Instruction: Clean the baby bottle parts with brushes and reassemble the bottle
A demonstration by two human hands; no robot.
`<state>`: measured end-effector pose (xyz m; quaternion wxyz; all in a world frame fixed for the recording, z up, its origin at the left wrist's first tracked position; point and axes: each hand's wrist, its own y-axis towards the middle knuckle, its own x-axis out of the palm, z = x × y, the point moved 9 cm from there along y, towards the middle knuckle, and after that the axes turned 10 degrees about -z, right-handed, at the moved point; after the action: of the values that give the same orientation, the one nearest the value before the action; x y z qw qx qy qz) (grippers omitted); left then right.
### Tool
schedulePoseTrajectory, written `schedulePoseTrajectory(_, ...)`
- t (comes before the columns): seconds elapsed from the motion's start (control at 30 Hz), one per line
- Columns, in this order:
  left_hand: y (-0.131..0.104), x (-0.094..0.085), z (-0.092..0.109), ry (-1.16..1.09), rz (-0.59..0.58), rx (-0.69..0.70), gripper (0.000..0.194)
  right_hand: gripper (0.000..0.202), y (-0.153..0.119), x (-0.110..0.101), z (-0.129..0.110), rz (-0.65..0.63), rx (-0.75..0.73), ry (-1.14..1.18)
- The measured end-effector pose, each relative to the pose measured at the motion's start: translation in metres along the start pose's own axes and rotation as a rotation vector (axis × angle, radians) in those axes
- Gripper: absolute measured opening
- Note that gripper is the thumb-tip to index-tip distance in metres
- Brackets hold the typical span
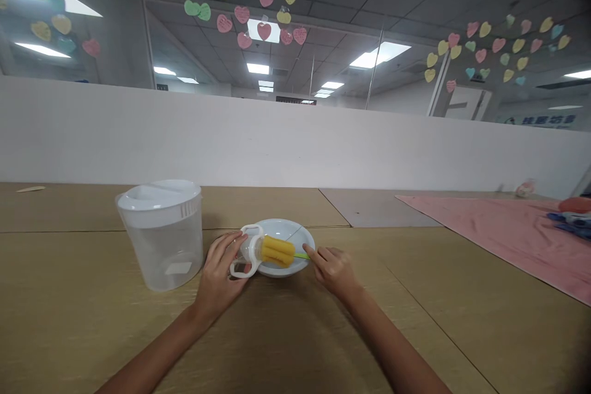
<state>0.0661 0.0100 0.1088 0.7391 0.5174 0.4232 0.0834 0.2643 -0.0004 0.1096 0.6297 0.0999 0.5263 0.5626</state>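
Observation:
My left hand (222, 268) is wrapped round a small clear bottle (246, 248) with a white ring and two white handles. The bottle lies tilted on its side, its mouth facing right. A yellow sponge brush (277, 251) sits at that mouth, most of the sponge outside; whether its tip is inside is hard to tell. My right hand (333, 268) grips the brush's thin green handle (301, 255), index finger stretched along it. Under the brush, a white bowl (281, 272) rests on the table, partly covered by the bottle and sponge.
A translucent lidded bucket (166, 246) stands left of my left hand on the wooden table (286, 345). A pink cloth (498, 228) covers the right side, with blue and red items at its edge. A white partition (258, 141) runs behind; a flat wooden stick (31, 189) lies far left.

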Motion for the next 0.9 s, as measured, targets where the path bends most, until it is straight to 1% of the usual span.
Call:
schedulePoseTrajectory(0.13,0.0,-0.002,0.002,0.043,0.011,0.008,0.041,0.026,0.003,-0.006,-0.001,0.031,0.034,-0.028)
schedulePoseTrajectory(0.3,-0.001,-0.008,0.004,0.166,0.054,0.064,0.042,0.027,0.004,-0.006,-0.007,0.031,0.055,-0.035)
schedulePoseTrajectory(0.37,-0.004,-0.004,0.012,0.208,0.02,0.142,0.043,0.028,0.006,-0.004,-0.016,0.011,0.021,-0.05)
schedulePoseTrajectory(0.47,-0.01,0.008,0.034,0.207,-0.074,0.299,0.047,0.027,0.007,-0.001,-0.031,-0.006,-0.031,-0.026)
schedulePoseTrajectory(0.5,-0.011,0.01,0.041,0.197,-0.087,0.334,0.048,0.025,0.007,0.0,-0.034,0.002,-0.026,-0.002)
schedulePoseTrajectory(0.57,-0.013,0.01,0.049,0.177,-0.085,0.358,0.049,0.022,0.008,-0.001,-0.036,0.027,-0.003,0.047)
schedulePoseTrajectory(0.63,-0.012,0.009,0.049,0.152,-0.072,0.332,0.049,0.02,0.008,-0.001,-0.035,0.046,0.018,0.074)
schedulePoseTrajectory(0.8,-0.005,0.007,0.029,0.064,-0.06,0.198,0.046,0.019,0.007,0.001,-0.028,0.055,0.041,0.069)
schedulePoseTrajectory(0.9,-0.003,0.005,0.025,0.035,-0.029,0.149,0.044,0.018,0.006,0.003,-0.024,0.068,0.055,0.065)
